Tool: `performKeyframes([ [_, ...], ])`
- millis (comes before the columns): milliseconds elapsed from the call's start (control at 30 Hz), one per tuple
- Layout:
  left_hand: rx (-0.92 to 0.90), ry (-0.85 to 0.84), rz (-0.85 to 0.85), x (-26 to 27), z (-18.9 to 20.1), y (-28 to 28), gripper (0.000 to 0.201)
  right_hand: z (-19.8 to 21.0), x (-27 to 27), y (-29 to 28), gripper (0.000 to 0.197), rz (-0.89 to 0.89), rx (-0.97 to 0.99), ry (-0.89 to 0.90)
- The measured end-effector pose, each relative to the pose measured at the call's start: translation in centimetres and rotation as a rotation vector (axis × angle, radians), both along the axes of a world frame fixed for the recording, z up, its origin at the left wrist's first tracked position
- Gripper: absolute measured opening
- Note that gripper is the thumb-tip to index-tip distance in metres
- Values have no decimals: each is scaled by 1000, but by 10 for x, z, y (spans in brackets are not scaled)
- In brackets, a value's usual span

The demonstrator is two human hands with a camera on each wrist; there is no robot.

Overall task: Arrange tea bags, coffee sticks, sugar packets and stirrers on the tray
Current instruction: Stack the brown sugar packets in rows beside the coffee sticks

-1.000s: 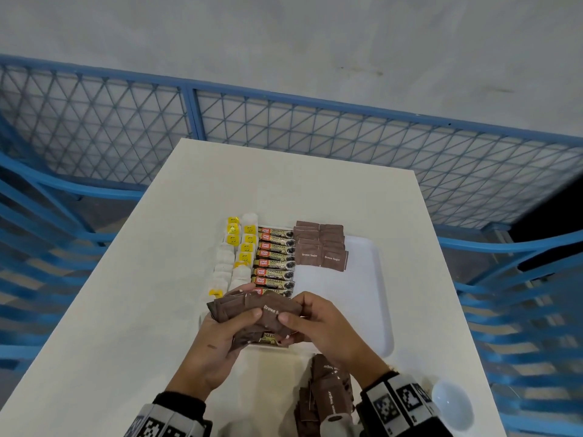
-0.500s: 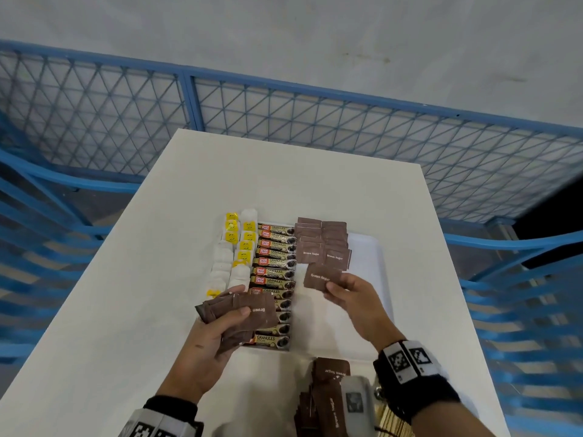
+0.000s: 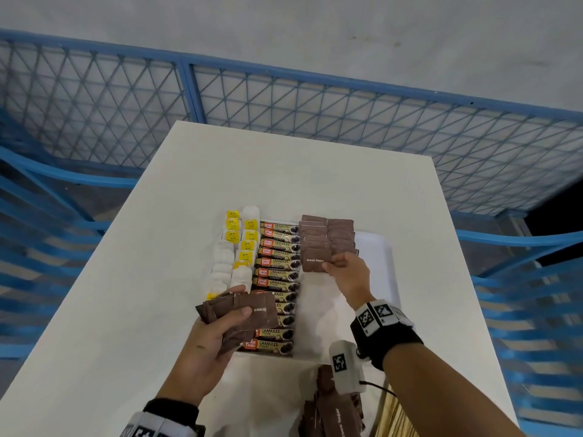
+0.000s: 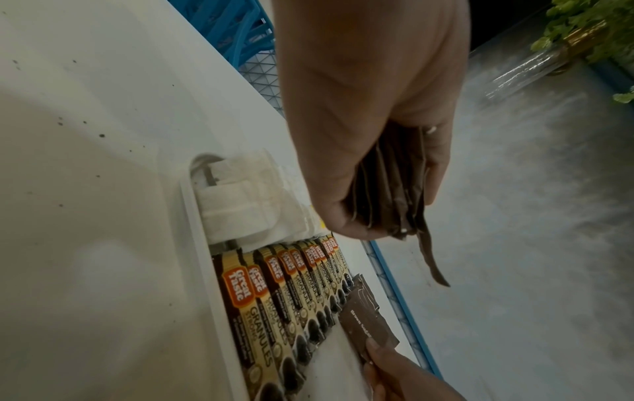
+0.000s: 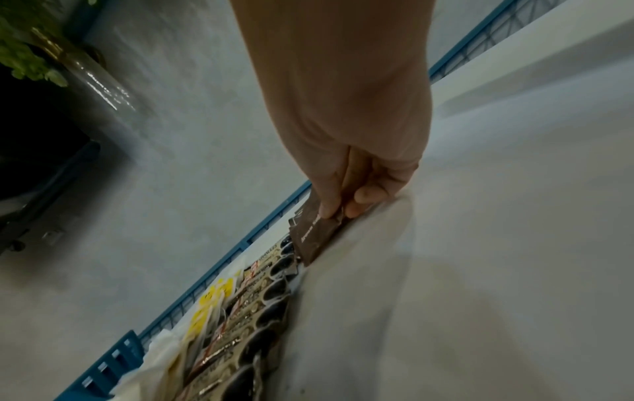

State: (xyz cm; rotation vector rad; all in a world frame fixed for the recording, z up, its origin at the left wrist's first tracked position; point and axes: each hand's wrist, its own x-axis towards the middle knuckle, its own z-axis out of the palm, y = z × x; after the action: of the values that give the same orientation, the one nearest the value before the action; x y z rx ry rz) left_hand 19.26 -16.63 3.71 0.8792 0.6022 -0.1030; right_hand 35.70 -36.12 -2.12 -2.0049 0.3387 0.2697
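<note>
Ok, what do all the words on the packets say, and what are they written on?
"Great Taste" and "GRANULES": on the coffee sticks in the tray; the smaller print under it is too small to read.
"Brown Sugar": on the sugar packet pinched by the right hand.
"Brown": on the sugar packets gripped in the left hand; the rest is hidden.
Yellow tea bag tags: marks too small to read.

A fenced-off work bay, not a home, is suggested: a white table (image 3: 284, 171) is enclosed by blue mesh fencing (image 3: 315, 102) on bare concrete floor (image 3: 315, 26).
</note>
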Motion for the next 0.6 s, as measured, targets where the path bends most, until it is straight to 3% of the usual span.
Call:
performKeyframes([
  [67, -6, -5, 6, 0, 1, -1, 49, 0, -1, 2, 15, 15, -27, -21],
  [167, 16, -11, 4, 2, 0, -3, 86, -2, -1, 5, 16, 35, -84, -55],
  [300, 13, -4, 16, 2, 0, -4, 44, -8, 1, 6, 19, 41, -139, -80],
  [467, 10, 0, 28, 3, 1, -7, 38, -5, -1, 6, 25, 61, -198, -106],
  [600, 12, -30, 5, 7, 3, -9, 37, 23, -17, 16, 20, 159, -169, -138],
])
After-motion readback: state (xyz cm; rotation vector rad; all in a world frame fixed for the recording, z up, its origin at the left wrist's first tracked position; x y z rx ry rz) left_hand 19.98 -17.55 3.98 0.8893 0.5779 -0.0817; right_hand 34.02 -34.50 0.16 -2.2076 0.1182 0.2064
